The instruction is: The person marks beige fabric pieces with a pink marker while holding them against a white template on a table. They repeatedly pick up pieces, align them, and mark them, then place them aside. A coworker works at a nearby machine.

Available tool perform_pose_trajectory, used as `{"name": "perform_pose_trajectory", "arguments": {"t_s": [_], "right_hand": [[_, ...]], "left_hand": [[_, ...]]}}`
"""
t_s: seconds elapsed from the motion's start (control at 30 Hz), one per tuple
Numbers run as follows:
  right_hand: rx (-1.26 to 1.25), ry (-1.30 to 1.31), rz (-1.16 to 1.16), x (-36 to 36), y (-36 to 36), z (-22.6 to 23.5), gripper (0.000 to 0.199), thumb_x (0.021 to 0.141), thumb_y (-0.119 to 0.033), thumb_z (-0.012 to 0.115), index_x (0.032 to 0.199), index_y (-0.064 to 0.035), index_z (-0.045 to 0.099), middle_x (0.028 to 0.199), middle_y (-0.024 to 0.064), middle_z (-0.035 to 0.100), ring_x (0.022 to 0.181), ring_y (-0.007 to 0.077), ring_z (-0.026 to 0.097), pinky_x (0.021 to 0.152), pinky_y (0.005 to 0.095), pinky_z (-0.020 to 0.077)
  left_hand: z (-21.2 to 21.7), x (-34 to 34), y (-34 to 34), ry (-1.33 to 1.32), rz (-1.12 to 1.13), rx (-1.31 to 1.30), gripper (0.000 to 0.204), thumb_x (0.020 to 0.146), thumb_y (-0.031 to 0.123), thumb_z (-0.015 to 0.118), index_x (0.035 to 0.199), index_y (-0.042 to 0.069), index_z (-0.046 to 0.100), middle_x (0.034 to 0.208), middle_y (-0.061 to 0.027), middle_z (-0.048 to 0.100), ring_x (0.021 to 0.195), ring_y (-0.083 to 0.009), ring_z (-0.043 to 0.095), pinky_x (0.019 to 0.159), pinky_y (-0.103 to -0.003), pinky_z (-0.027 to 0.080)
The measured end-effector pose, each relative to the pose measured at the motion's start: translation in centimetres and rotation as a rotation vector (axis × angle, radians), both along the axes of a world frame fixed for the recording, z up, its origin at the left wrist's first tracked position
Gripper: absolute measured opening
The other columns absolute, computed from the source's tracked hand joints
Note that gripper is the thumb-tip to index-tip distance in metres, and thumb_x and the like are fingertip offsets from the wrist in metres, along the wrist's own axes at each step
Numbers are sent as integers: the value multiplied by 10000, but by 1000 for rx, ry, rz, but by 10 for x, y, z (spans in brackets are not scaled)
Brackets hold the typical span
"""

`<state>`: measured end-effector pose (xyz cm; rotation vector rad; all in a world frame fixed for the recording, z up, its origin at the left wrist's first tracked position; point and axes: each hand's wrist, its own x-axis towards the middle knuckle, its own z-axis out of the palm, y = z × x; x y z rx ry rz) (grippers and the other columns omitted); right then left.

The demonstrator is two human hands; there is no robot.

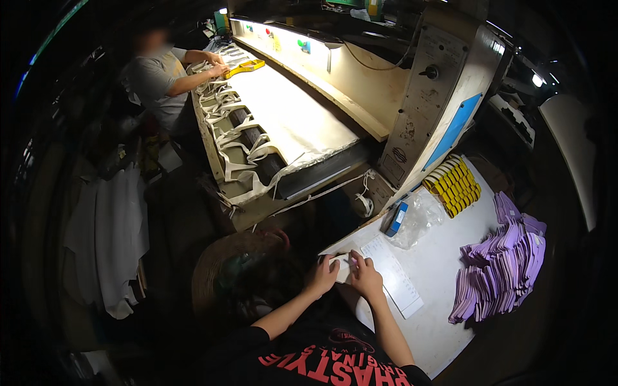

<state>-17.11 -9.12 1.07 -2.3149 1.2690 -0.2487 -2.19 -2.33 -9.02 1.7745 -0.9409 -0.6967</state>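
Both hands (344,273) grip, perhaps, white label (341,266)

Small white piece (341,267), perhaps half-covered by hands (344,275)

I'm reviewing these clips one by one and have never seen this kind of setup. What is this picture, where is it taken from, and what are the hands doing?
This is a single fisheye view from a camera worn on a person's head, looking down. That person's left hand and right hand both grip a small white piece at the edge of a white table. On the table lie a paper sheet, a purple stack, yellow pieces and a blue box. Behind, another person lays white straps on a large press machine.
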Motion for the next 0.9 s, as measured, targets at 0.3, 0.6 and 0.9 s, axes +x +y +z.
{"name": "perform_pose_trajectory", "arguments": {"t_s": [0.3,0.6,0.9], "right_hand": [[-19,26,-24,6,-6,2,600,922,-220,661,1495,-318,512,1149,178,651,903,424,713,741,516,597],[-9,5,-18,6,-8,0,549,960,-218,637,1488,-312,521,1141,177,650,911,415,716,756,513,596],[22,-15,-10,5,-10,0,581,943,-193,639,1498,-313,519,1150,172,646,942,413,714,787,508,594]], "left_hand": [[37,3,-2,-209,-24,290,411,1046,437,535,1316,127,557,1269,-284,649,1091,-530,655,904,-602,541],[38,16,-4,-178,-130,281,464,1049,464,515,1363,123,491,1330,-285,620,1141,-545,636,946,-613,524],[25,20,-8,-106,-163,297,487,1051,469,523,1383,116,472,1402,-297,560,1204,-552,600,1002,-601,501]]}}
